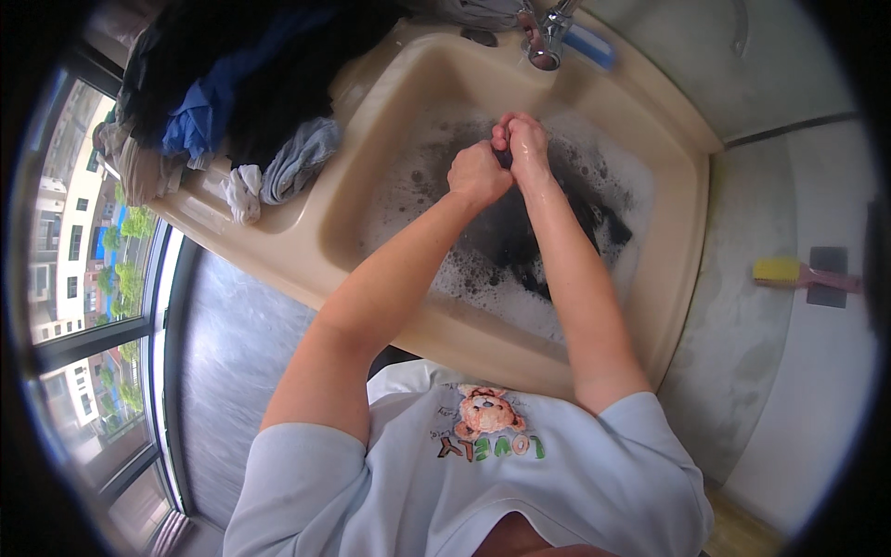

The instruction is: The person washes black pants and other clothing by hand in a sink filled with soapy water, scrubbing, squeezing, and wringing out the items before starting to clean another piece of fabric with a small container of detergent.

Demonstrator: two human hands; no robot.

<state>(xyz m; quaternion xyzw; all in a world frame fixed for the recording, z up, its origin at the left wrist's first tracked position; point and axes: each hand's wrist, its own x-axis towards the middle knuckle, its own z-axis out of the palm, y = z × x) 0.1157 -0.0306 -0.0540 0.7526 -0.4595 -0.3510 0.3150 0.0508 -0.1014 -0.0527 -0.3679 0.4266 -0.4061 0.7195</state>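
Over the far part of a beige sink [687, 278], my two hands are close together and closed. My left hand [478, 174] grips dark wet cloth, a bit of which shows between the fists. Right beside it, slightly farther from me, my right hand [524, 147] is wet and closed on the same cloth. Below them a black garment [510, 241] lies in grey, foamy water [399, 209]. Its shape is mostly hidden under the suds and my forearms.
A chrome tap [545, 54] stands at the sink's far edge, with a blue object [589, 45] behind it. Dark and blue clothes [200, 116] are heaped at left, beside a small white cloth [243, 193]. A yellow-bristled brush [780, 272] is at the right wall; a window [139, 330] is left.
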